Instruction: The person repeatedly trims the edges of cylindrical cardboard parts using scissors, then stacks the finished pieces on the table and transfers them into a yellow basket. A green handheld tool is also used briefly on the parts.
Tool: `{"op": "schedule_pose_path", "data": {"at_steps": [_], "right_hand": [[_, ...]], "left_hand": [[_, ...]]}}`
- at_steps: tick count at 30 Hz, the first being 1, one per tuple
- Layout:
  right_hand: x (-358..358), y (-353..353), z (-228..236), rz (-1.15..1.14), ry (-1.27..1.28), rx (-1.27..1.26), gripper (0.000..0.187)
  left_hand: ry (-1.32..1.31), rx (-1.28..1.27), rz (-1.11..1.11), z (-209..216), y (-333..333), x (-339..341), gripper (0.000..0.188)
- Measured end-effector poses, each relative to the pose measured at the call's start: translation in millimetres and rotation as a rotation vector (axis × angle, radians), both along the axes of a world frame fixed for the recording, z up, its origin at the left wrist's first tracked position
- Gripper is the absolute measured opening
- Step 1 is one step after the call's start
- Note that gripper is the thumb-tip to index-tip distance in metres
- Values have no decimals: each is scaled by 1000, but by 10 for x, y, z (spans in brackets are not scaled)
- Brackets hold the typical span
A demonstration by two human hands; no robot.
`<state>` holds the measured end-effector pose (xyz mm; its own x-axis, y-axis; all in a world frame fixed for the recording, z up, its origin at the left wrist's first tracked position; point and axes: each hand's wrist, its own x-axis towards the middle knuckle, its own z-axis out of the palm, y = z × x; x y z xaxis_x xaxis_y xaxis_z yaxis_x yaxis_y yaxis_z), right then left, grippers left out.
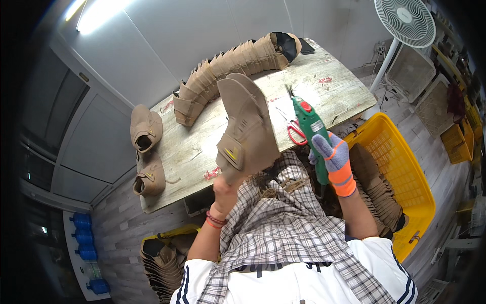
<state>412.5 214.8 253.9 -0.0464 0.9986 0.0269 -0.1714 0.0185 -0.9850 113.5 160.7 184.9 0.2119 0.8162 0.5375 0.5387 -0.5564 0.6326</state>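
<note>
My bare left hand [224, 196] grips a brown shoe upper [251, 134] by its lower edge and holds it up in front of the table. A strap with a yellow mark crosses the upper. In my right hand [338, 161], gloved in grey and orange, is a green hand-held power tool [310, 121] with a red button. Dark bristles or threads show at its upper end, which points away from me, apart from the upper. Behind the tool, red-handled scissors [296, 133] lie on the table.
A long row of nested brown uppers [230, 68] lies along the back of the worn table [192, 154]. Two formed uppers [147, 129] sit at its left edge. A yellow basket [412, 192] of uppers stands at right; stacked uppers [159, 268] are at lower left. A fan [405, 20] stands far right.
</note>
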Motion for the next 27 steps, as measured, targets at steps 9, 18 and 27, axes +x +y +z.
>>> {"op": "schedule_pose_path", "data": {"at_steps": [9,18,27], "right_hand": [[196,-209,-513,-145,-695,394,53],[88,-291,-592,-85,-876,602,53],[30,-331,-615,-86,-906,569,49]], "left_hand": [[-1572,-759,-236,674,416,-809,33],[-1879,-985,-378,266,539,-1116,34],[-2000,-993,-451,160,494,-1069,35]]}}
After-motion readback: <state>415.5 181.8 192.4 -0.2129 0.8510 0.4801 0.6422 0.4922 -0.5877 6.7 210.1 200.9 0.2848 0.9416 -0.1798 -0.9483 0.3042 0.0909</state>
